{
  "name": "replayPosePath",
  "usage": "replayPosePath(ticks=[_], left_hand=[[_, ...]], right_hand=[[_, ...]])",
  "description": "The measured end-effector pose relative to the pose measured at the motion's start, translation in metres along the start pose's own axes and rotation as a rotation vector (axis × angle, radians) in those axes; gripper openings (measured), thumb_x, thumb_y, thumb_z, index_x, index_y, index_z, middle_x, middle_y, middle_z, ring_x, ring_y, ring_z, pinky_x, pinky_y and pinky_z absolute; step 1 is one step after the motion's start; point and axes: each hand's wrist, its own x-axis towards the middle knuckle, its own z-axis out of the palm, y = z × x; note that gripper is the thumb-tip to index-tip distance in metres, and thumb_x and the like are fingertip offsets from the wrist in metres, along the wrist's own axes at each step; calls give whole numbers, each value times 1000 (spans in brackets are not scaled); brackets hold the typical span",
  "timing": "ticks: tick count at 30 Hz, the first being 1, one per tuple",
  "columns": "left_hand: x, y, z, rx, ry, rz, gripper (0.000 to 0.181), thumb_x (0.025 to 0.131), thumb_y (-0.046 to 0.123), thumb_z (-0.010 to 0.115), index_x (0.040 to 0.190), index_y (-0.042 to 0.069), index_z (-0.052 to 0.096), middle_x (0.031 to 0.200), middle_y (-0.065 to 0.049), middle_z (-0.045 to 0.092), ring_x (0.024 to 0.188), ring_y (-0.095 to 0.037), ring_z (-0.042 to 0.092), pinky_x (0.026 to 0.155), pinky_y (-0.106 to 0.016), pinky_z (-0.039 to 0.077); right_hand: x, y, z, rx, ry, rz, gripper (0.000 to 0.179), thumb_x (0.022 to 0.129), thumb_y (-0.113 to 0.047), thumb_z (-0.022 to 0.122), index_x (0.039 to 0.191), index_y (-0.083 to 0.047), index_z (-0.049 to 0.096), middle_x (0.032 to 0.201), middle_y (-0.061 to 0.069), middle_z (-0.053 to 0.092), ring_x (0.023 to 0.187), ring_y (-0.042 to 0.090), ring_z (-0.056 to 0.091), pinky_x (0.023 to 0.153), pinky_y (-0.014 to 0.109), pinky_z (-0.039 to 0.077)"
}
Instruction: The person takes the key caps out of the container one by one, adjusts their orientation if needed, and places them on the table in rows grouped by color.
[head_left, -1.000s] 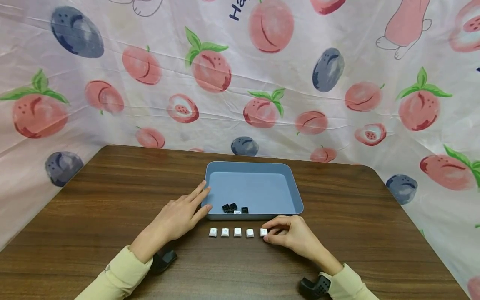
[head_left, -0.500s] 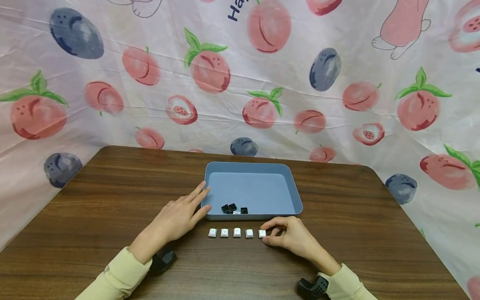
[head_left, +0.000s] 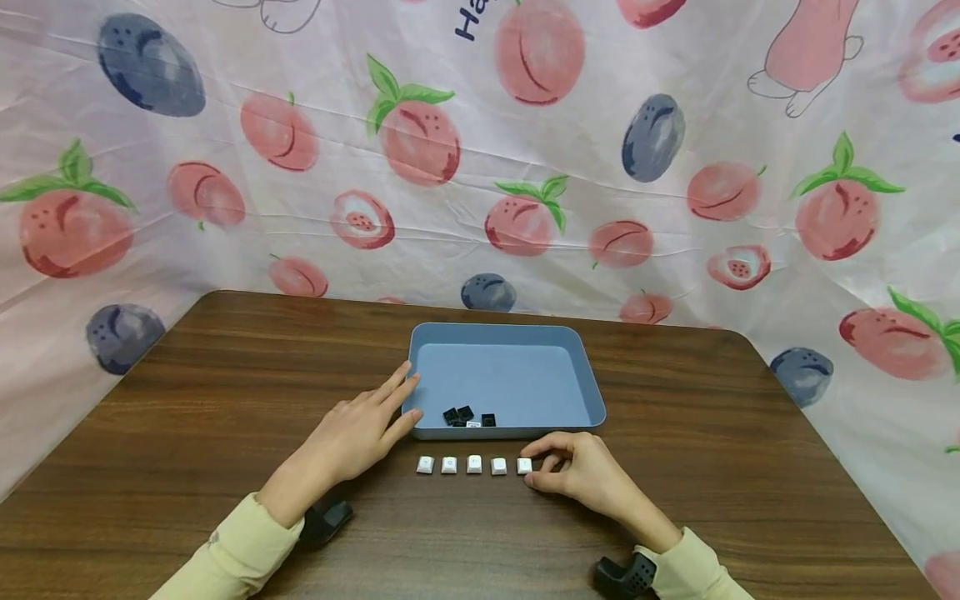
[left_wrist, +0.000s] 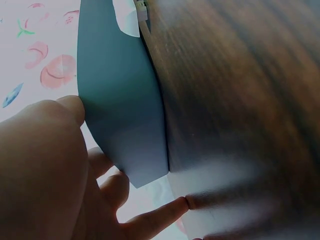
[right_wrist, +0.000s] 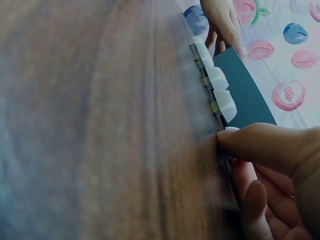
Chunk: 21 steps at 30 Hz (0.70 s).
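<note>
Several white keycaps (head_left: 474, 465) stand in a row on the table, just in front of a shallow blue tray (head_left: 502, 375). At the row's right end, my right hand (head_left: 592, 471) pinches the last keycap (head_left: 524, 467) between thumb and forefinger. The thumb largely hides that keycap in the right wrist view, where the neighbouring keycaps (right_wrist: 225, 105) line up beside it. My left hand (head_left: 352, 437) rests at the tray's left side, fingers extended along the rim. Inside the tray's near left part lie several black keycaps (head_left: 466, 412) and a white piece mostly hidden by the front wall.
The brown wooden table (head_left: 300, 367) extends around the tray on all sides. A fruit-printed cloth (head_left: 442, 242) hangs behind and beside it. A black wrist device (head_left: 327, 523) is on the left wrist, and a similar one (head_left: 626, 575) on the right.
My right hand has shifted the end keycap slightly left, closer to its neighbour in the row. My left hand has stayed at the tray.
</note>
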Motion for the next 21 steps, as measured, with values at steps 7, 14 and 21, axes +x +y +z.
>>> replayPosePath(ticks=[7, 14, 21], left_hand=[[1, -1, 0, -5, -5, 1, 62, 109, 49, 40, 161, 14, 34, 169, -9, 24, 131, -49, 54, 97, -68, 44], [0, -1, 2, -10, -15, -4, 63, 109, 49, 40, 161, 14, 34, 169, -9, 23, 131, -51, 53, 99, -69, 43], [1, 0, 1, -7, -10, 1, 63, 109, 50, 40, 161, 14, 34, 169, -9, 24, 131, -51, 53, 99, -69, 43]], right_hand=[[0, -2, 0, -25, -3, 1, 27, 82, -16, 85, 108, -12, 78, 73, -5, 72, 64, 3, 64, 59, 20, 46], [-2, -6, -1, -50, -7, -8, 29, 84, -19, 85, 112, -13, 77, 71, -7, 72, 64, 2, 64, 60, 20, 45], [-1, -21, 0, -61, 46, -144, 23, 88, -21, 81, 110, -15, 78, 80, -8, 70, 63, 2, 63, 58, 21, 48]])
